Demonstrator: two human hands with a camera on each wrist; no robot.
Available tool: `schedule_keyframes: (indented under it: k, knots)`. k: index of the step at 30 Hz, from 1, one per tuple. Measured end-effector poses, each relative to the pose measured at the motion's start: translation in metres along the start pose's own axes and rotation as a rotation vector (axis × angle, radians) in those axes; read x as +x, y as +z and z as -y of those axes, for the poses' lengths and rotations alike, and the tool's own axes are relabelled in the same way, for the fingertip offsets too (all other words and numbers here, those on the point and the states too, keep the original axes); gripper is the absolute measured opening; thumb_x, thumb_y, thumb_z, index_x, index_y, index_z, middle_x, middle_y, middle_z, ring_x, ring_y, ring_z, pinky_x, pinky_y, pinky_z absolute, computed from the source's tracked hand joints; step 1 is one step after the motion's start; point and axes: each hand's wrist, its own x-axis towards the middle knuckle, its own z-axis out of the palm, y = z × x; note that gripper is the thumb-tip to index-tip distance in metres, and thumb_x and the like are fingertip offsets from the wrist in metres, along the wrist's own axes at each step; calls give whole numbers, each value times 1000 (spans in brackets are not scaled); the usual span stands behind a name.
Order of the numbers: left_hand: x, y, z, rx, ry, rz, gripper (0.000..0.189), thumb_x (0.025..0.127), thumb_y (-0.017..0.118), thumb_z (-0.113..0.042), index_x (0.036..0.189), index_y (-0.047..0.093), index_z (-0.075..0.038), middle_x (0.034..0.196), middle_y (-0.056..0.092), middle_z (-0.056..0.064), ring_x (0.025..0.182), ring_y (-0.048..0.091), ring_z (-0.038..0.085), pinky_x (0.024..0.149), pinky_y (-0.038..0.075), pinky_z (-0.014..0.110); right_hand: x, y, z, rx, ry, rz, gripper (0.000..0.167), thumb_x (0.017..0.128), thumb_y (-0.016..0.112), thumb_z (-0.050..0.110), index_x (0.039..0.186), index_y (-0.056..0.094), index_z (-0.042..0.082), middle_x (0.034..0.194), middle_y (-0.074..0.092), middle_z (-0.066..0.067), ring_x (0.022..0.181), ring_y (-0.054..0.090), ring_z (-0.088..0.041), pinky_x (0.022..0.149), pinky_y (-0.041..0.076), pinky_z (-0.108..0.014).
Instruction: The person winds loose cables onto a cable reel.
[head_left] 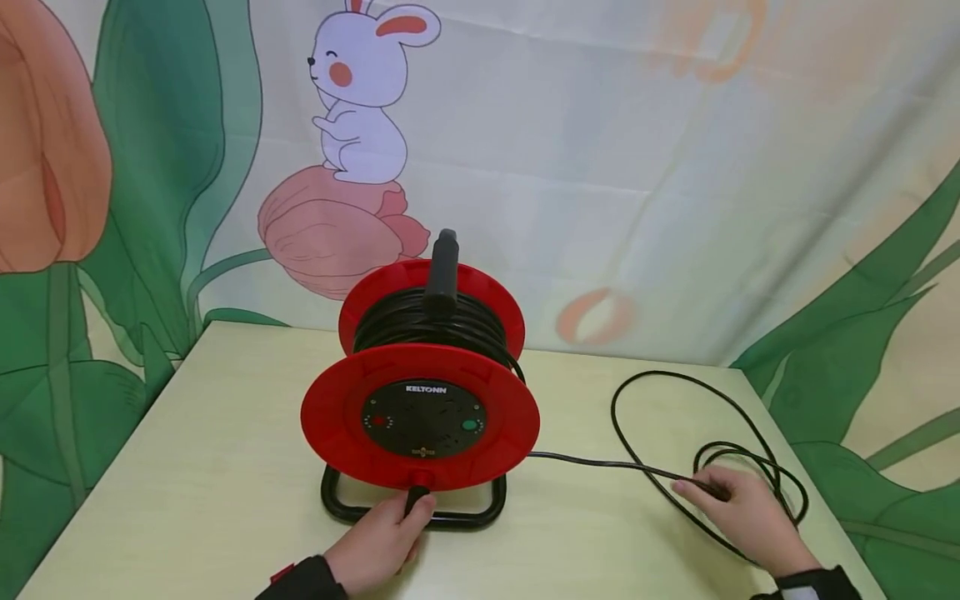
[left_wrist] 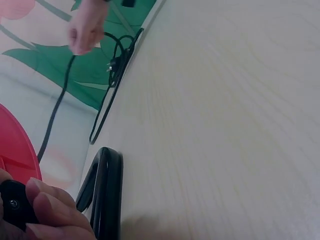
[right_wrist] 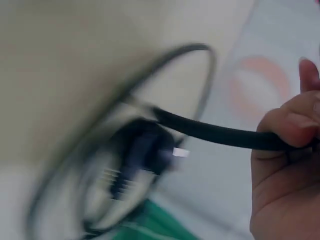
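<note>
A red cable reel with a black panel stands on a black tube frame, black cable wound round its drum. At the bottom of its front disc, my left hand grips the small black crank knob. Off to the right, my right hand pinches the loose cable between thumb and fingers. From that hand the cable runs left to the reel. Its slack lies in loops on the table, and the plug shows blurred in the right wrist view.
The pale wood table carries the reel and the loose loops. Behind it hangs a printed curtain with a rabbit and tulips. A black carrying handle rises above the drum.
</note>
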Motion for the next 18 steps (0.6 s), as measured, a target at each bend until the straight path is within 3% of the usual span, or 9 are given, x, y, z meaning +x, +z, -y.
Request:
schedule_keyframes:
  k: [4, 8, 11, 15, 18]
  knots:
    - [-2, -3, 4, -22, -11, -4, 51, 101, 39, -52, 86, 52, -5, 60, 50, 2, 51, 44, 18, 53, 30, 31, -2, 11, -18, -6, 65, -1, 53, 84, 64, 58, 65, 52, 10, 57, 35, 3, 51, 36, -12, 51, 31, -28]
    - [-3, -3, 6, -42, -6, -18, 52, 100, 39, -53, 86, 52, -5, 61, 51, 3, 51, 45, 18, 52, 31, 30, -5, 6, -18, 10, -13, -122, 55, 86, 66, 54, 60, 43, 10, 55, 31, 3, 47, 33, -12, 47, 29, -28]
    - [-5, -4, 6, -50, -2, -26, 52, 100, 39, -54, 87, 52, -5, 62, 51, 3, 52, 45, 18, 52, 32, 30, -5, -10, -9, -22, -109, -240, 52, 87, 68, 47, 60, 43, 11, 55, 33, 3, 47, 34, -12, 46, 29, -29]
    - [-6, -3, 5, -52, 0, -32, 51, 101, 39, -53, 87, 52, -5, 62, 51, 3, 52, 46, 18, 52, 35, 30, -3, -44, 6, -101, -215, -367, 34, 88, 72, 33, 67, 54, 14, 56, 44, 2, 47, 37, -13, 44, 29, -28]
    - [-6, -2, 4, -54, 4, -36, 51, 101, 39, -51, 87, 52, -5, 62, 51, 3, 51, 46, 18, 52, 37, 31, 0, -74, 20, -149, -214, -421, 25, 89, 71, 31, 75, 61, 12, 61, 52, -2, 48, 40, -14, 45, 29, -28]
